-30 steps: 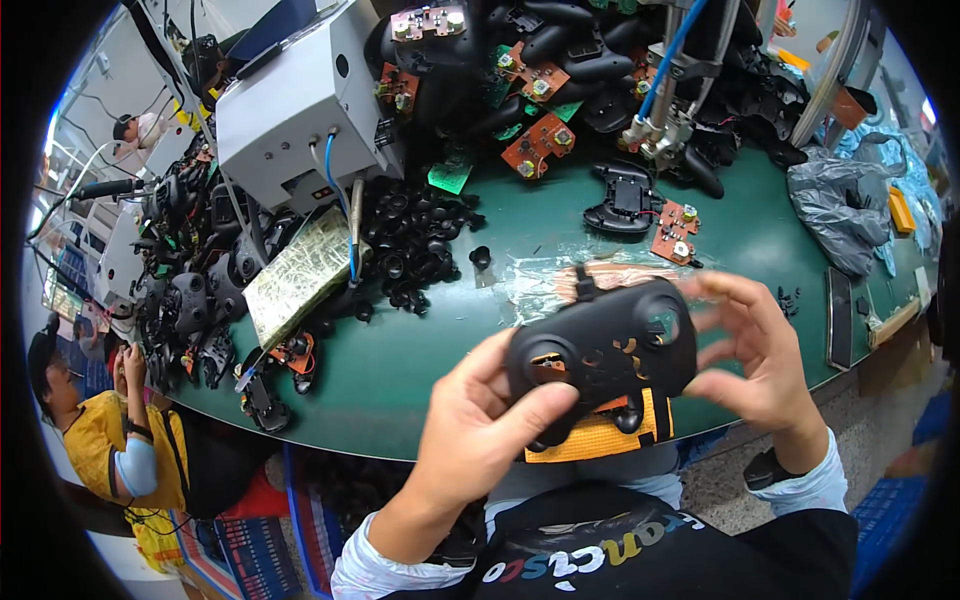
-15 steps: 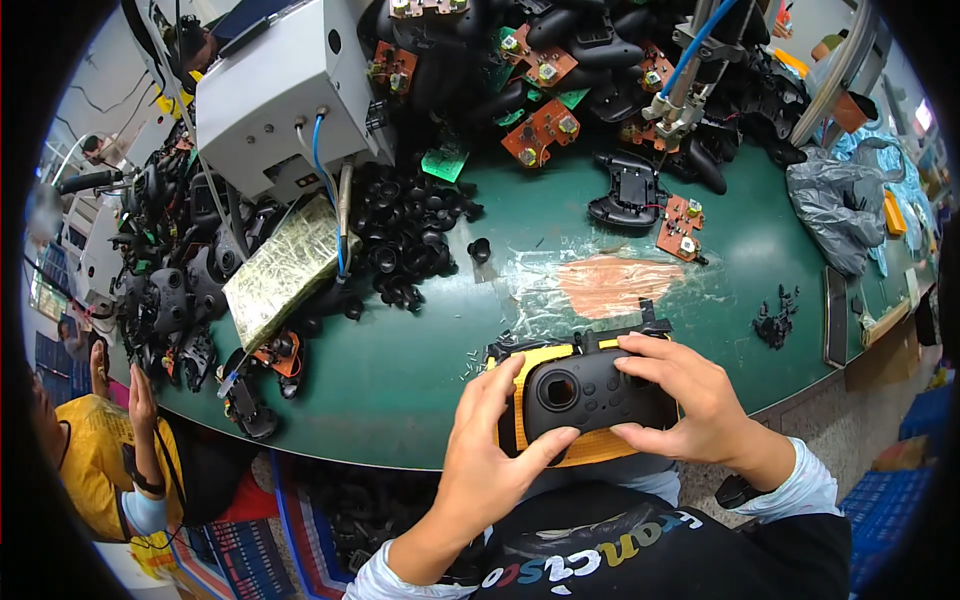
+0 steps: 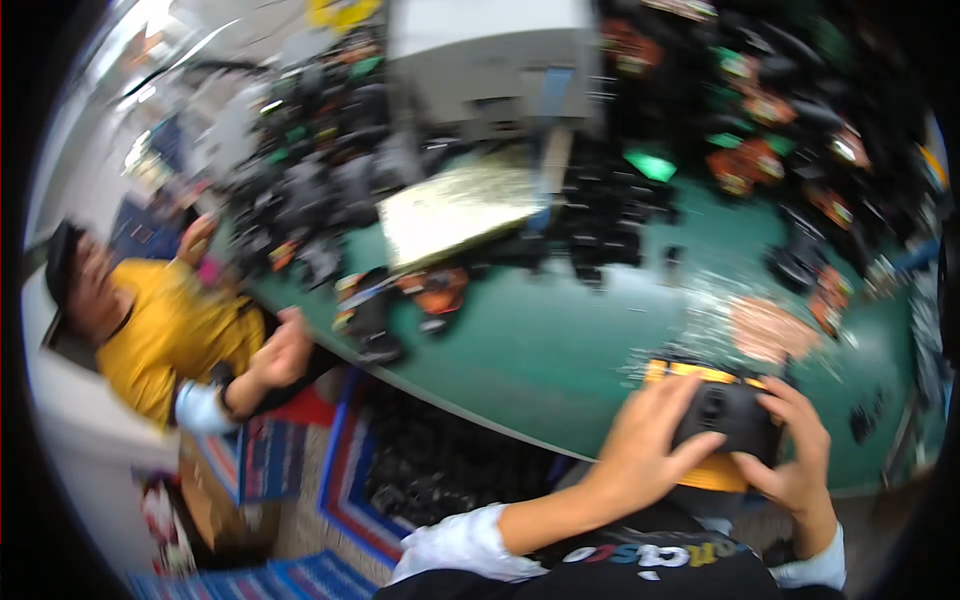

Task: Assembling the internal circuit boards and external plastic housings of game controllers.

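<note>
A black game controller shell (image 3: 735, 418) with a round opening and several small button holes rests on a yellow fixture (image 3: 712, 474) at the table's near edge. My left hand (image 3: 648, 432) grips the shell's left side, its thumb on the lower edge and its fingers over the top. From the other side my right hand (image 3: 797, 440) closes round the right end, thumb below and fingers above. Motion blur hides the finer details.
Beyond the fixture lie clear tape and a copper-coloured patch (image 3: 770, 328) on the green table (image 3: 530, 365). A foil-wrapped block (image 3: 450, 215), small black cups (image 3: 605, 215) and a grey machine (image 3: 490, 75) stand further left. Orange circuit boards (image 3: 745, 165) lie behind. A co-worker (image 3: 185, 335) in yellow sits at left.
The view has swung left, so the table and my hands appear further right. My hands keep their hold on the shell. The co-worker's hands are now further apart.
</note>
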`<state>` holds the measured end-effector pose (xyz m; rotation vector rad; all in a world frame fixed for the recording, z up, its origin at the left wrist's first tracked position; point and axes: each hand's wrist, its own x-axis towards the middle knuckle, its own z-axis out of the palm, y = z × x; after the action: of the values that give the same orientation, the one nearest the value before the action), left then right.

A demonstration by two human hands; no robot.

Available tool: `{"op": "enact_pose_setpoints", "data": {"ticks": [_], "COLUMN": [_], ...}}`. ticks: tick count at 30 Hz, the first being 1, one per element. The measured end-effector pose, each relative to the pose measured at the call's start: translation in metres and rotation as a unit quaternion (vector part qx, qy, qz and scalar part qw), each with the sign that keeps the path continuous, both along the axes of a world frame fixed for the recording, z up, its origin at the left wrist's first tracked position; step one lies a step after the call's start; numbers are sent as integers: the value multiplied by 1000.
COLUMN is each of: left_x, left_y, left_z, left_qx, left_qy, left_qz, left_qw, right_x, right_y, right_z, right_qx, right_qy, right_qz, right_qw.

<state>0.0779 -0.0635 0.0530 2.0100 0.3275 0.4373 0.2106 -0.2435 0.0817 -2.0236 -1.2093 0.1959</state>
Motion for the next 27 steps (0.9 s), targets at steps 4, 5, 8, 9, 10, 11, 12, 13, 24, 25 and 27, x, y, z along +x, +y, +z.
{"op": "enact_pose_setpoints", "data": {"ticks": [4,5,8,9,10,11,12,13,24,25,27], "left_x": [-8,-15,-46,-56,-65,-75,-86,-97,-201,-204,-202], "left_y": [2,9,30,37,46,55,63,70,157,162,164], "left_z": [4,3,7,6,1,-7,-14,-16,-70,-77,-81], "left_qx": [-78,-92,-137,-104,-114,-102,-90,-161,-642,-658,-656], "left_qy": [-54,-75,-109,-127,-130,-141,-151,-170,-496,-508,-532], "left_qz": [26,42,140,184,215,255,295,320,143,95,62], "left_qw": [995,992,975,969,961,951,939,918,567,548,532], "right_x": [7,8,16,17,20,23,26,28,38,39,44], "right_y": [-25,-22,-20,-21,-21,-24,-25,-25,-20,-20,-26], "right_z": [-4,-2,-6,-4,-2,-3,-4,-5,7,7,6], "right_qx": [0,5,14,15,13,20,20,23,29,24,18], "right_qy": [51,84,118,116,114,104,100,99,56,59,62], "right_qz": [-28,-38,-53,-63,-74,-69,-64,-67,-64,-65,-67], "right_qw": [998,996,991,991,991,992,993,993,996,996,996]}}
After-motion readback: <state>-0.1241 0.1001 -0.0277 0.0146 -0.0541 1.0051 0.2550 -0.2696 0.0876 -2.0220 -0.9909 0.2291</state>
